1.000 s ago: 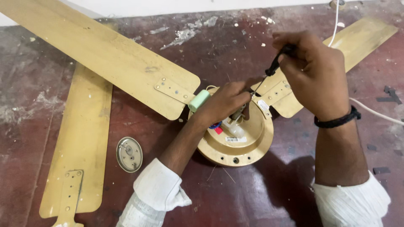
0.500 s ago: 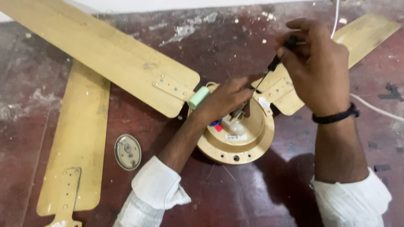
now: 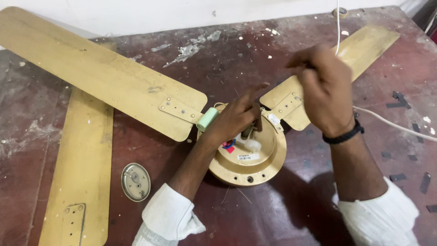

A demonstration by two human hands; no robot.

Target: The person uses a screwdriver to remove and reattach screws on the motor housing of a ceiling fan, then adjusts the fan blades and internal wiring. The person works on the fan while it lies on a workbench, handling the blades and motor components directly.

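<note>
Blades come first at the far left, well apart from both hands: a loose blade (image 3: 77,168) lies flat with its bolt holes toward the near edge, seemingly set aside, and a second blade (image 3: 100,82) runs over its top end in to the hub, bolted there by a bracket (image 3: 180,110). Near the left forearm, a round metal cap (image 3: 135,181) sits by itself on the table, open side up. The left hand (image 3: 236,116) rests on the motor hub (image 3: 249,157), fingers curled down into the open housing and forefinger stretched out, apparently steadying a part inside among the white and red bits; what it grips, I cannot tell. A pale green cylinder (image 3: 207,119), likely a capacitor, lies just left of that hand at the hub's rim. The right hand (image 3: 325,91) hovers just above and right of the hub, blurred, fingers bunched as if pinching a slim tool, though the tool itself does not show clearly. A third blade (image 3: 359,50) runs out behind this hand, and a white cable (image 3: 396,125) trails past the wrist, which wears a black band (image 3: 343,135). The table (image 3: 282,214) is worn dark red, scuffed and flecked with pale debris, and it stands against a white wall (image 3: 182,13).
</note>
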